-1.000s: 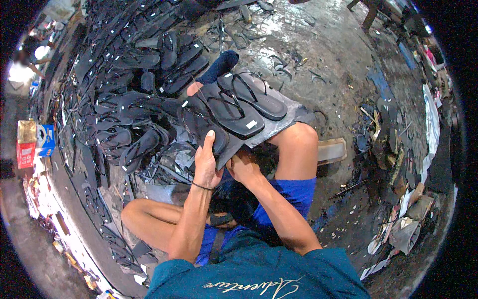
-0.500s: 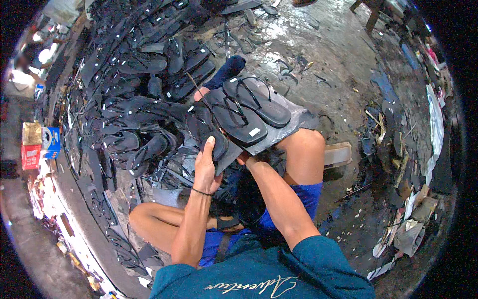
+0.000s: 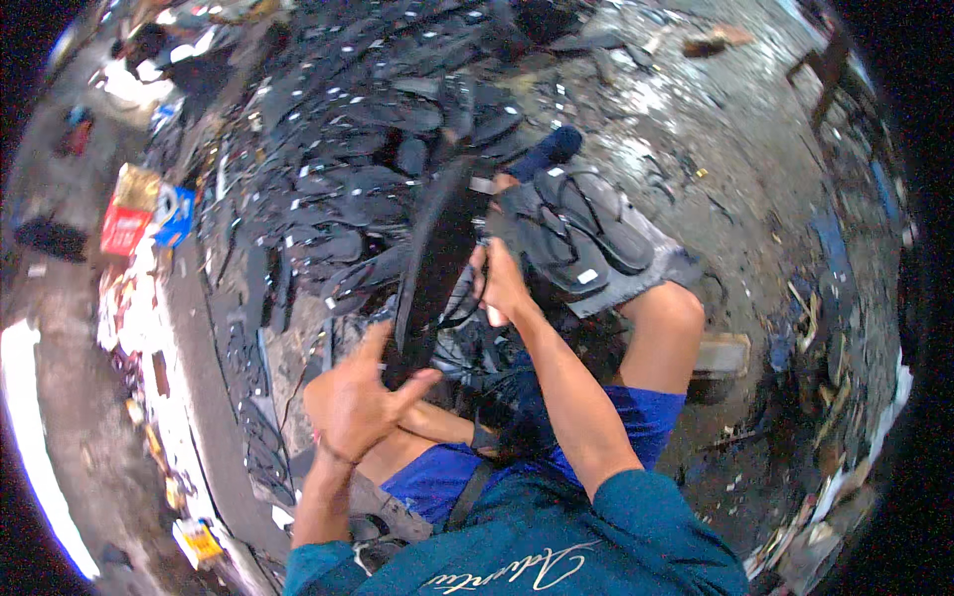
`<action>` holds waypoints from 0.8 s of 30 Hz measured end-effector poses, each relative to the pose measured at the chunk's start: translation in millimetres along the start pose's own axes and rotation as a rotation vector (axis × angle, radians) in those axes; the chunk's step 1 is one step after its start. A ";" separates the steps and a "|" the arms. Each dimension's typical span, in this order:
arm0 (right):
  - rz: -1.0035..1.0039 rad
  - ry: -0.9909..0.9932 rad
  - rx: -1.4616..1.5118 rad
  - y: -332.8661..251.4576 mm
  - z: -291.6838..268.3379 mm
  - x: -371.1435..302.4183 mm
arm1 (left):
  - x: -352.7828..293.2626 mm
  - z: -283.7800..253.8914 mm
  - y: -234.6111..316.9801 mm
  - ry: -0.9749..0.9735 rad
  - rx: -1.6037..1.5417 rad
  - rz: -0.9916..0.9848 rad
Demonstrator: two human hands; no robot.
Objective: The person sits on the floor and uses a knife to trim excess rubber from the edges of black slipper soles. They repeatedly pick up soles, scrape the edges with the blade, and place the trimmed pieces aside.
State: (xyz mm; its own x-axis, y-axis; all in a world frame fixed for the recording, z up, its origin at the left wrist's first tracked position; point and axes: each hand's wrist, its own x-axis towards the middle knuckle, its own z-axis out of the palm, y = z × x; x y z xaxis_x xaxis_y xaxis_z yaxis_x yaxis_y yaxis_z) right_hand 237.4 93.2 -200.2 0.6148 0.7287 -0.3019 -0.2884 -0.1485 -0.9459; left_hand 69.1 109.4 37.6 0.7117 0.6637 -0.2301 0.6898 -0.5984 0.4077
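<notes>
Long black rubber flip-flop [image 3: 437,263] up between the hands, tipped on edge, strap side toward the right. Long axis runs from the left hand [image 3: 360,402] away from the body, leaning slightly right. Left hand nearest: thumb and fingers spread either side of the near end; blurred, cannot tell whether they press on it. Right hand [image 3: 505,283] beside the middle, fingers curled in, apparently gripping the strap side.

Edges: just right of the right hand, two flat black thong sandals [image 3: 566,248] lie side by side on a worn grey sheet [image 3: 681,266] near the bare right knee [image 3: 664,313]. Beyond the flip-flop, leftward, a heap of black sandals [image 3: 333,248] crowds close. Loosest room: past the knee, right of the grip, stained grey floor [image 3: 740,194] with scattered scraps.
</notes>
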 end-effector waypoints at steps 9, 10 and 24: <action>-0.137 0.008 0.098 -29.7 -34.9 -159.5 | -111.7 -54.6 -70.3 0.663 -1.054 0.115; -0.192 -0.016 0.031 -23.3 -42.0 -178.3 | -121.0 -38.7 -79.0 0.684 -1.202 0.072; -0.162 -0.206 -0.262 -62.5 -60.5 -332.3 | -141.7 5.0 -81.5 0.460 -1.501 -0.542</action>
State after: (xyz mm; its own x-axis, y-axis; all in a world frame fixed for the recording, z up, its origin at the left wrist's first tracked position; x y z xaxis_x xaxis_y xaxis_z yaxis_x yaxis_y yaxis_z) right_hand 95.6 -180.1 -47.9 0.4687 0.8721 -0.1405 0.0145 -0.1667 -0.9859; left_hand -87.3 61.9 32.5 0.1636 0.8685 -0.4679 -0.1002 0.4865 0.8679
